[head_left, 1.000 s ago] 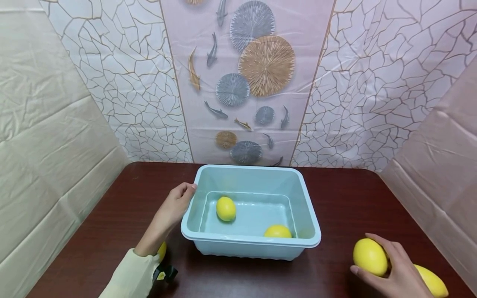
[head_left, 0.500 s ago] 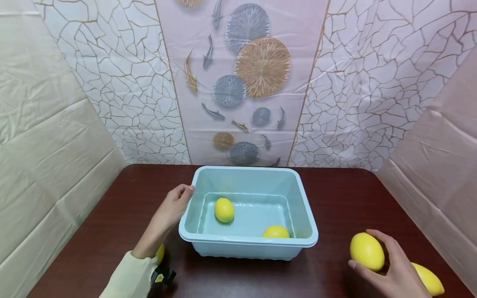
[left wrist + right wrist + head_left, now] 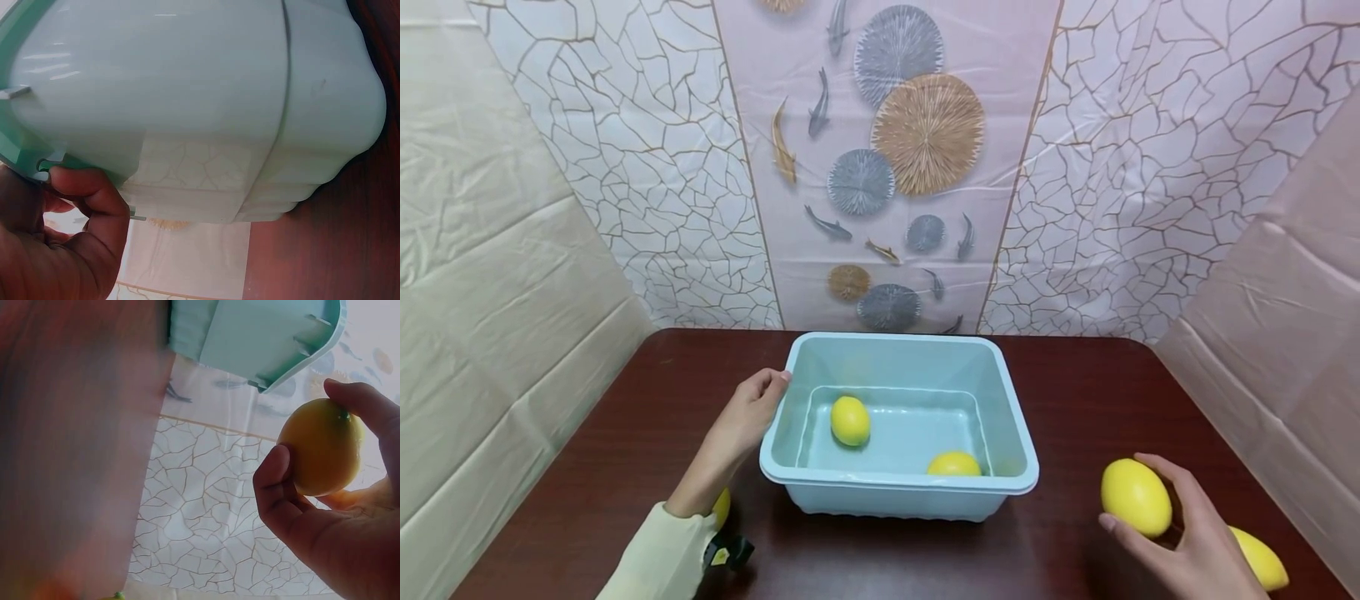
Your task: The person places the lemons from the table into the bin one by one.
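Observation:
A light blue plastic basin point(image 3: 898, 482) stands on the dark red table, with one yellow lemon point(image 3: 850, 421) at its inner left and another lemon point(image 3: 955, 464) against its near wall. My left hand point(image 3: 751, 414) grips the basin's left rim; in the left wrist view, the curled fingers point(image 3: 94, 203) are hooked at the rim's underside. On the right, my right hand point(image 3: 1187, 533) holds a lemon point(image 3: 1136, 497) between thumb and fingers. The right wrist view shows this lemon point(image 3: 322, 450) raised off the table, its greenish tip near one fingertip.
Beside the right hand lies a further lemon point(image 3: 1258, 560), partly covered by that hand. Behind my left wrist a yellow fruit point(image 3: 722, 507) shows in part, near a black strap piece point(image 3: 730, 552) at the sleeve. Patterned cloth point(image 3: 925, 208) hangs behind the table point(image 3: 1097, 400).
My right hand has lifted slightly with the lemon and come a little toward the basin. The left hand keeps its grip on the rim. The head view has shifted a little.

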Demonstrator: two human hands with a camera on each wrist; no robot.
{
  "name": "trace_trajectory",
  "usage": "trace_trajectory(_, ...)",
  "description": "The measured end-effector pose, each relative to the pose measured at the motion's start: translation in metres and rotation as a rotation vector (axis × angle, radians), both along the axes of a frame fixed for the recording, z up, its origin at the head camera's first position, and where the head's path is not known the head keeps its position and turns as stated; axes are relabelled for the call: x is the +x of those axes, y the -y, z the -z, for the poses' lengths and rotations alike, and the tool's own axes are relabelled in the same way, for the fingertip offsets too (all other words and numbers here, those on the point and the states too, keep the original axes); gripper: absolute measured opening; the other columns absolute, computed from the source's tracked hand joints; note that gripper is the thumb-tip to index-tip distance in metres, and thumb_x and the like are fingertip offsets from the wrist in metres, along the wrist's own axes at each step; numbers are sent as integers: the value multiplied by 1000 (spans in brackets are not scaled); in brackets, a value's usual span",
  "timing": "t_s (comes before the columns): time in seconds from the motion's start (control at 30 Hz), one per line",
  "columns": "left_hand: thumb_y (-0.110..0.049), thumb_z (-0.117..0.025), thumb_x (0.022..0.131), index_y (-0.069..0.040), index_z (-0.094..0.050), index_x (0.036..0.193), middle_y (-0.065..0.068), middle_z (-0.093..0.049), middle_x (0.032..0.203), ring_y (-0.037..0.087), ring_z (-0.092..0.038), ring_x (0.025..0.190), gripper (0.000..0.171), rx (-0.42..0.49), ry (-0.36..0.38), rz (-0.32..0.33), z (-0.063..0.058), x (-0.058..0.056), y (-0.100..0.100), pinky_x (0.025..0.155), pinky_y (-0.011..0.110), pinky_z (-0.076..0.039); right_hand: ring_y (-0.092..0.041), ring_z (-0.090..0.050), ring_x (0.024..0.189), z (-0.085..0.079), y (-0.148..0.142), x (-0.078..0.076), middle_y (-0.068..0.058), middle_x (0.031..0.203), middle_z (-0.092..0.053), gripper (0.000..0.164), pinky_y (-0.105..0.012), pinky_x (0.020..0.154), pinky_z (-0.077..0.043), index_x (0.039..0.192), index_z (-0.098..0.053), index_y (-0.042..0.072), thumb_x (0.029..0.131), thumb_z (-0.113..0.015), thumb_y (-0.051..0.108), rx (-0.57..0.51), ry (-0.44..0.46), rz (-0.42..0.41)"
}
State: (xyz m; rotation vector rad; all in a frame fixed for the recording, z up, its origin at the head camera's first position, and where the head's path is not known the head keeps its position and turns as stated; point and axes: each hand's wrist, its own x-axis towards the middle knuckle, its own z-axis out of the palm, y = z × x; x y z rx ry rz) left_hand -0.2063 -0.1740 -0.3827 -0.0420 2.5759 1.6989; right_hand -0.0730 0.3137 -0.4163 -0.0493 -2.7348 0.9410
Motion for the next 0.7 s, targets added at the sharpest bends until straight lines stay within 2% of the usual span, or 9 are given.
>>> trace_trajectory(0.17, -35, -44, 115, 3, -60, 128, 20, -64, 108, 25, -65, 89, 43, 5, -6, 8, 0, 0, 0, 70, 28, -56, -4, -51, 85, -8, 3, -1, -21, 131, -57, 90, -23, 65, -44, 155, -36, 6, 88, -88, 36, 27, 48, -3)
trace_trajectory(0.37, -36, -44, 115, 2, -58, 127, 17, -63, 104, 22, -64, 84, 43, 2, -9, 11, -3, 0, 1, 68, 28, -56, -30, -57, 101, -22, 9, -6, -21, 136, -55, 90, -30, 71, -46, 158, -32, 9, 93, -82, 44, 30, 106, -40)
trace_trajectory(0.53, -36, -43, 115, 2, -58, 124, 14, -61, 99, 19, -62, 80, 42, 1, -7, 13, -3, -1, 2, 67, 28, -55, -32, -57, 103, -30, 15, -8, -18, 133, -58, 87, -33, 74, -46, 157, -36, 11, 91, -83, 42, 48, 47, -47)
trace_trajectory(0.7, -35, -43, 115, 2, -59, 123, 13, -61, 97, 18, -62, 79, 40, 4, -8, 12, 0, 0, -1, 66, 28, -55, -30, -55, 106, -38, 22, -8, -13, 133, -58, 85, -29, 77, -43, 156, -40, 14, 90, -85, 41, 61, -5, -50)
